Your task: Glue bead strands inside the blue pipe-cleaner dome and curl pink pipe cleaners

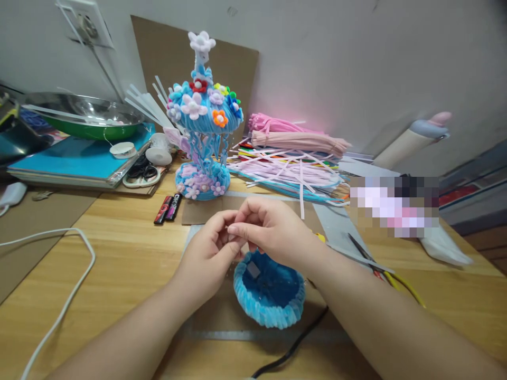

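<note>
Blue fuzzy bowl [269, 293], lying rim-up on the wooden table [130, 253] just below both hands.
Looked light, soft and springy, a shell of wound pipe cleaners, likely to dent if squeezed; best taken by the thick rim, not the thin floor. Left hand [209, 248] and right hand [273, 232] met fingertip to fingertip above its far edge, fingers narrowed in a pinch on something too small to make out. Hemmed in behind by the flowered blue ornament [204, 126] and the heap of pipe cleaners [293, 158], scissors [368, 258] near on the right, white cable [75, 285] on the left; open tabletop between.
</note>
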A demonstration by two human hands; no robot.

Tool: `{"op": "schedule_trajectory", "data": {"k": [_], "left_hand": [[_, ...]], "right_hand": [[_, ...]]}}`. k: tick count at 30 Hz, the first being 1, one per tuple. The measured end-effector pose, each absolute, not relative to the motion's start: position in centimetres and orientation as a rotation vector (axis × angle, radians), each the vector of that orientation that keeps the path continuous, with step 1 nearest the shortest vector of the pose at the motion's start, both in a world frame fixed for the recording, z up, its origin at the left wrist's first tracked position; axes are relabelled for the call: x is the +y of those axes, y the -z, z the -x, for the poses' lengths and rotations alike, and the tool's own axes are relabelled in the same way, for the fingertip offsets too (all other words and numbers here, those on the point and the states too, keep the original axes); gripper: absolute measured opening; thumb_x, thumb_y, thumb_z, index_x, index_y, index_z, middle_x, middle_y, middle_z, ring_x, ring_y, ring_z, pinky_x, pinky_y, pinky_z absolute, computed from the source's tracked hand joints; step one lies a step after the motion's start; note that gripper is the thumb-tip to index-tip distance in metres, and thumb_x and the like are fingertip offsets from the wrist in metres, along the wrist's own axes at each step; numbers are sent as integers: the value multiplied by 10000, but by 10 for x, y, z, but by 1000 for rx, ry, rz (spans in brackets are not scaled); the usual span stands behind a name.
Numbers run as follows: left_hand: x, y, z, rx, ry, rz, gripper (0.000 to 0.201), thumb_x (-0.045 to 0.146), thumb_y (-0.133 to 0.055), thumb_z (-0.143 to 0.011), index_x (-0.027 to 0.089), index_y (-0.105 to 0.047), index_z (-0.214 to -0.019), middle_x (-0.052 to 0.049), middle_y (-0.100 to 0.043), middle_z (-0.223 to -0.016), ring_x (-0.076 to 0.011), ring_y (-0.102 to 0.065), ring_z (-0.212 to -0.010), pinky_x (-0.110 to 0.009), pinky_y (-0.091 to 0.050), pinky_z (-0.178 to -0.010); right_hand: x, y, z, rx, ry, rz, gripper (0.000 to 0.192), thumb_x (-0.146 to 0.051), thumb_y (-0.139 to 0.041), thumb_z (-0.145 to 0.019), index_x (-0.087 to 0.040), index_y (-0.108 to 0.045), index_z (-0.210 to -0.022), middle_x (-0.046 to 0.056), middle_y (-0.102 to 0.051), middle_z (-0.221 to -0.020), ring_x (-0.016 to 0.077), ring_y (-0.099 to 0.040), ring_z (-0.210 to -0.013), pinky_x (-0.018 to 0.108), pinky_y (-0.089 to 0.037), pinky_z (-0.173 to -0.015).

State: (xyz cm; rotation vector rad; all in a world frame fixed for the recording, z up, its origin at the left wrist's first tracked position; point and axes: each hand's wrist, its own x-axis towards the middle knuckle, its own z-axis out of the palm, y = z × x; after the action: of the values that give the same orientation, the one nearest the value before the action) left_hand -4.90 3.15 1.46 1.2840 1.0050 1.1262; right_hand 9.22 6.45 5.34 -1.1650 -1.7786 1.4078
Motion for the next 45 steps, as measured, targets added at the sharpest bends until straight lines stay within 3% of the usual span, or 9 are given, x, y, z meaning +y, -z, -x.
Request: {"op": "schedule_trajectory", "data": {"k": [4,10,15,18,23,30,35,37,45], "left_hand": [[30,-20,51,1097,-1183,-1372,153,267,-640,-804,221,-629,-950,-15,-677,-903,-166,-632,-832,-249,-500,-711],[28,-21,56,1232,-1067,-1659,138,295,-577,-851,196,-637,-776,7,-585,-699,-136,-529,-642,-240,-407,-576],[25,-19,59,1333,-1029,-1730,113,268,-547,-859,200,-599,-785,19,-540,-688,-121,-490,-609,-233,-378,-545],[22,-23,61,1335,-862,-1702,140,305,-542,-857,203,-606,-787,14,-573,-666,-130,-519,-607,-232,-381,-536],[11,-39,60,973,-439,-1856,114,214,-541,-831,212,-647,-791,-10,-667,-786,-144,-606,-715,-219,-435,-609],[6,-49,54,706,-94,-2124,174,63,-545,-773,224,-610,-777,32,-636,-911,-99,-589,-764,-178,-416,-664],[4,-49,53,757,36,-2303,159,85,-517,-807,228,-583,-787,52,-607,-830,-97,-572,-693,-196,-381,-588],[1,-49,52,752,61,-2379,157,89,-507,-820,220,-587,-785,48,-612,-822,-100,-579,-666,-212,-372,-557],[-1,-29,52,694,-113,-2748,163,63,-482,-787,213,-503,-726,31,-604,-763,-130,-523,-518,-280,-297,-447]], "right_hand": [[61,-52,-97,-1922,-1095,1195,130,-257,-634,-801,-193,-566,-711,-31,-574,-645,117,-529,-606,216,-389,-527],[50,-57,-114,-1927,-1126,1214,122,-335,-552,-877,-213,-542,-868,-53,-546,-622,111,-511,-560,205,-345,-488],[35,-68,-175,-2132,-557,1810,481,-529,-374,-922,-199,-585,-643,4,-550,-547,151,-511,-522,243,-298,-463],[29,-54,-206,-2135,-539,2398,526,-512,-360,-910,-202,-613,-568,55,-600,-524,183,-537,-477,264,-267,-443],[29,-17,-212,-2100,-628,2553,537,-619,-392,-843,-213,-655,-610,99,-683,-655,230,-599,-557,285,-257,-457],[27,-1,-213,-1960,-666,2420,329,-480,-526,-792,-204,-573,-620,49,-637,-619,192,-572,-548,275,-295,-465],[13,-2,-226,-1354,-1280,1892,261,-447,-575,-797,-206,-556,-894,-2,-624,-645,182,-617,-556,260,-449,-478],[7,-7,-228,-1111,-1500,1579,251,-414,-627,-791,-209,-526,-897,-5,-649,-663,170,-637,-542,260,-489,-501],[5,-38,-215,-801,-1785,1042,181,-223,-707,-781,-242,-593,-921,5,-713,-694,140,-670,-518,191,-519,-470]]}}
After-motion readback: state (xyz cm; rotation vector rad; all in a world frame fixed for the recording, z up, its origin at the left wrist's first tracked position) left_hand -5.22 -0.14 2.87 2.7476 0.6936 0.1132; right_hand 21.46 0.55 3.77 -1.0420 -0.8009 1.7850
